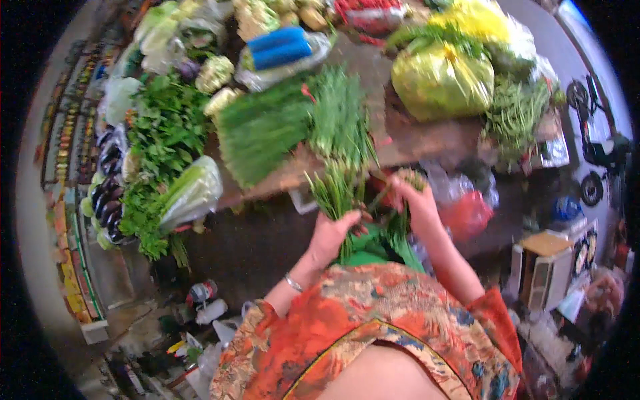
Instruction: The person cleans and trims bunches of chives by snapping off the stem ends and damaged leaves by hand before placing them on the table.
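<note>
Yellow bag point(443, 83) filled, contents blurred; eggplants point(110, 193) heaped at left in clear plastic point(120, 143). Greens point(263, 127) spread on table point(427, 143). Stalks point(330, 187) held before table edge in curled left hand point(339, 231); second bunch point(399, 228) gripped by curled right hand point(415, 200).

Best lane by far is the bare strip of brown table point(378, 80) between the chives point(340, 113) and the yellow-green bag point(443, 83). The right hand point(410, 191) sits at its near end, so it could slide up there until the red chilies point(369, 13) block the far end. There's also bare table along the front edge below that bag, up to the green beans point(513, 110) on the right. Left hand point(339, 230) has it worse: chives dead ahead, and leftward it's just a thin front strip, then the wrapped vegetable point(193, 193) and leafy greens point(167, 110) jam everything.
</note>
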`<action>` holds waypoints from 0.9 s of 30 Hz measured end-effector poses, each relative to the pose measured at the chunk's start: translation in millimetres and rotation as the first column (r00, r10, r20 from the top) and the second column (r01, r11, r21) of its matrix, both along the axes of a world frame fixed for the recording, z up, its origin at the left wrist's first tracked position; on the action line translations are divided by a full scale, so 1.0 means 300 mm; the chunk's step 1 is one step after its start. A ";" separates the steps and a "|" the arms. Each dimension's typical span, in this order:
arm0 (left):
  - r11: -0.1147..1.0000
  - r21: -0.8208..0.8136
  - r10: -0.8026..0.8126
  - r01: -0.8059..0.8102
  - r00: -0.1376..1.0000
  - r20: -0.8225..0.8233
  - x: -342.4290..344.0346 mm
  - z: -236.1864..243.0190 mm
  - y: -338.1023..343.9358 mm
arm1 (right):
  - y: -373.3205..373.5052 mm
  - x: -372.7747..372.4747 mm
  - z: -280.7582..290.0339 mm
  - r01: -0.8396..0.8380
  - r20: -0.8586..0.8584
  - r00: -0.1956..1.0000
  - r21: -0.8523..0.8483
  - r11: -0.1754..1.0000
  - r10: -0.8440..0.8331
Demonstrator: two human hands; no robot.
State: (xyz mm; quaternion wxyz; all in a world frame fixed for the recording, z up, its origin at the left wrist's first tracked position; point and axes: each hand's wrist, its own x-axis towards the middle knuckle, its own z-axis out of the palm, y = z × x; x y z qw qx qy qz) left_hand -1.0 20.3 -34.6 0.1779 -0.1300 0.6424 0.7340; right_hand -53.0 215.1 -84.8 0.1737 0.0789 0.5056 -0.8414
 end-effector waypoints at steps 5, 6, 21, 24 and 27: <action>0.999 0.017 0.042 -0.044 0.994 0.101 -0.017 0.024 -0.002 | 0.019 -0.040 0.050 0.081 0.069 0.995 -0.077 0.994 -0.076; 0.999 0.027 0.034 -0.038 0.991 0.128 -0.018 0.032 0.006 | 0.033 -0.034 0.042 0.093 0.085 0.993 -0.069 0.993 -0.087; 0.999 0.023 0.036 -0.037 0.998 0.060 0.010 0.017 0.005 | 0.189 -0.056 0.026 0.440 -0.012 0.897 0.092 0.893 -0.441; 0.998 0.064 -0.016 0.009 0.993 0.115 0.017 -0.009 -0.018 | 0.171 -0.064 0.078 0.246 -0.187 0.966 0.441 0.863 -0.180; 0.996 0.069 -0.069 0.061 0.989 0.128 0.021 -0.015 -0.018 | 0.051 -0.038 0.104 0.004 -0.124 0.992 0.286 0.958 0.033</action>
